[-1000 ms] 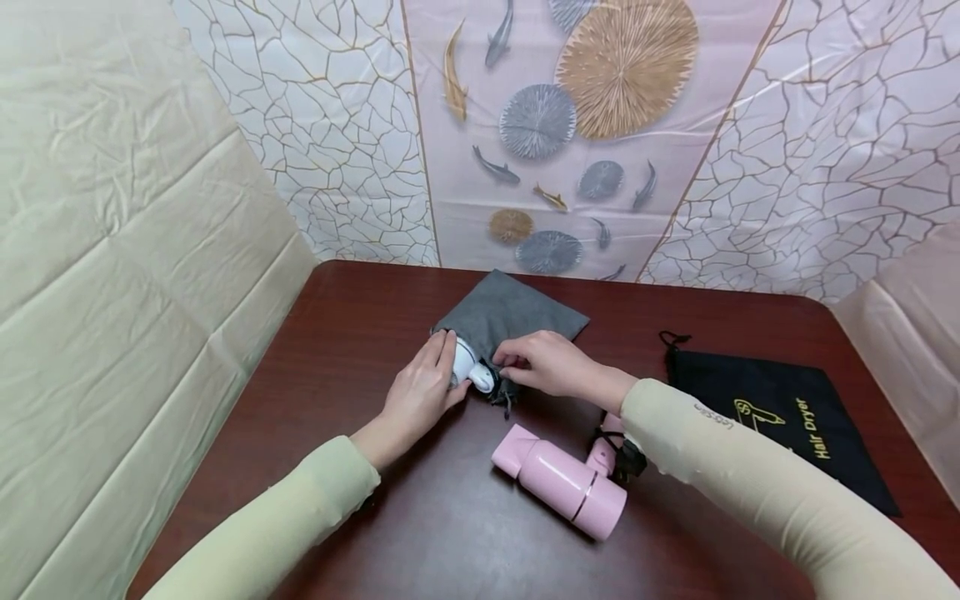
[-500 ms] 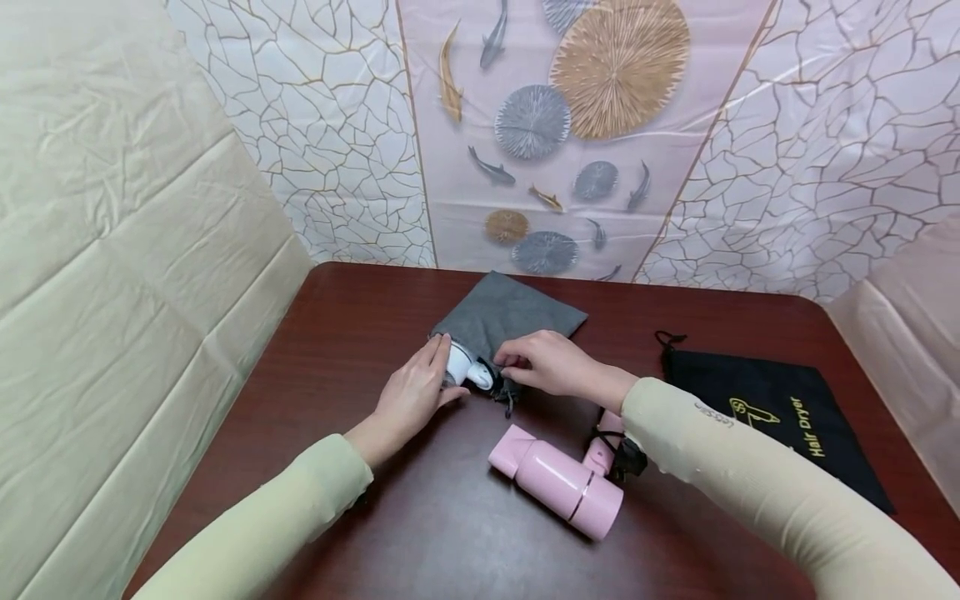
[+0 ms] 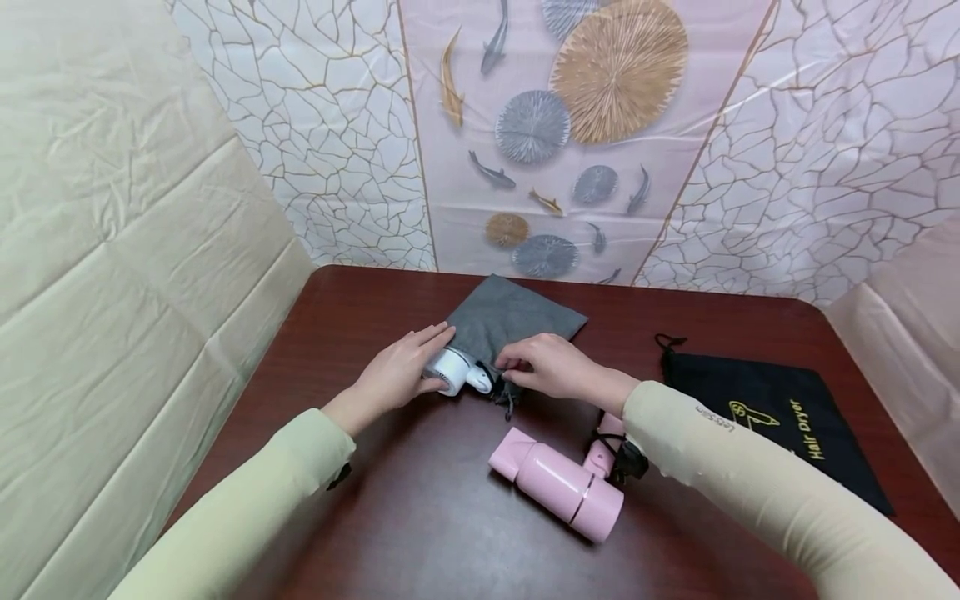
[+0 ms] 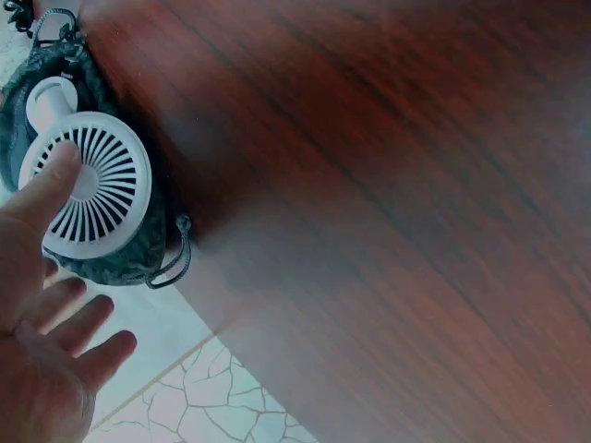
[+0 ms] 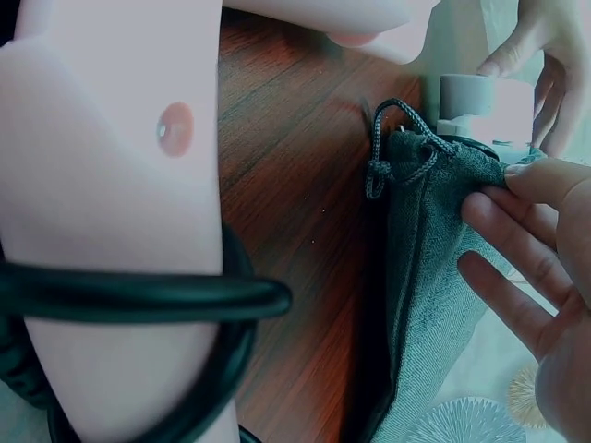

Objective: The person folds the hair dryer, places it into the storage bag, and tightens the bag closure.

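A white hair dryer [image 3: 451,363] lies partly inside the mouth of a grey drawstring bag [image 3: 513,315], with its round vented end and the handle stub sticking out. My left hand [image 3: 392,373] is at that vented end, fingers extended. In the left wrist view the thumb overlaps the grille [image 4: 109,198] while the other fingers spread apart to the side. My right hand [image 3: 549,364] pinches the rim of the bag between thumb and forefinger beside the handle, its other fingers along the cloth. The dryer's front part is hidden in the bag.
A pink hair dryer [image 3: 561,483] with a black cord round its handle lies nearer me on the brown table [image 3: 405,525]. Farther right is a flat black drawstring bag [image 3: 780,417] lettered "Hair Dryer". Patterned cloth [image 3: 360,150] hangs behind the table.
My left hand has shifted left and its fingers have straightened. The white dryer has turned and moved slightly left, showing its vented end more. The right hand stays at the bag's rim.
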Motion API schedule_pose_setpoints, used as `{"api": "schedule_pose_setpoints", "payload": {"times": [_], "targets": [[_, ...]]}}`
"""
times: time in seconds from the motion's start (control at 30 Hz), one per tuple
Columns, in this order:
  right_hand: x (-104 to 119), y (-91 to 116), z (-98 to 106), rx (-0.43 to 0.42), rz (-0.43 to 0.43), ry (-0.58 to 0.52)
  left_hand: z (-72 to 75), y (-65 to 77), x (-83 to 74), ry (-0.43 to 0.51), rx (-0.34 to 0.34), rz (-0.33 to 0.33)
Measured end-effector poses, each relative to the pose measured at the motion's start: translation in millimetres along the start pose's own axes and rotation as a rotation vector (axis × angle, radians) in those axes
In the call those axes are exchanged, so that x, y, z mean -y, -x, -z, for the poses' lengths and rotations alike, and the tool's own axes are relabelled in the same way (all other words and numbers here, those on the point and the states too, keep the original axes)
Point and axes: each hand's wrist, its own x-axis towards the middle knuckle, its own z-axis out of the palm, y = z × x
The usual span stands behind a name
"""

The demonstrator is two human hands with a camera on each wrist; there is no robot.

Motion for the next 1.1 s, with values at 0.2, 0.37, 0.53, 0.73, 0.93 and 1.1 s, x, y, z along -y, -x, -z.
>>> {"api": "schedule_pose_setpoints", "payload": {"times": [0.2, 0.37, 0.53, 0.73, 0.93, 1.1], "targets": [[1, 3, -1, -0.021, 0.027, -0.006, -2.3, -3.5, 2.6, 0.049, 0.004, -0.003], [3, 4, 1, -0.025, 0.027, 0.000, -6.4, -5.5, 0.9, 0.072, -0.064, 0.025], [2, 4, 2, -0.038, 0.035, 0.003, -11.1, -8.6, 0.8, 0.099, -0.085, 0.054], [-3, 11, 0, -0.009, 0.000, 0.006, -13.8, -9.4, 1.9, 0.105, -0.016, 0.056], [-6, 15, -3, 0.012, -0.022, 0.015, -19.7, -11.7, 1.9, 0.064, -0.049, 0.031], [-6, 16, -5, 0.002, -0.010, 0.021, -23.7, -13.5, 0.1, 0.056, -0.102, 0.041]]}}
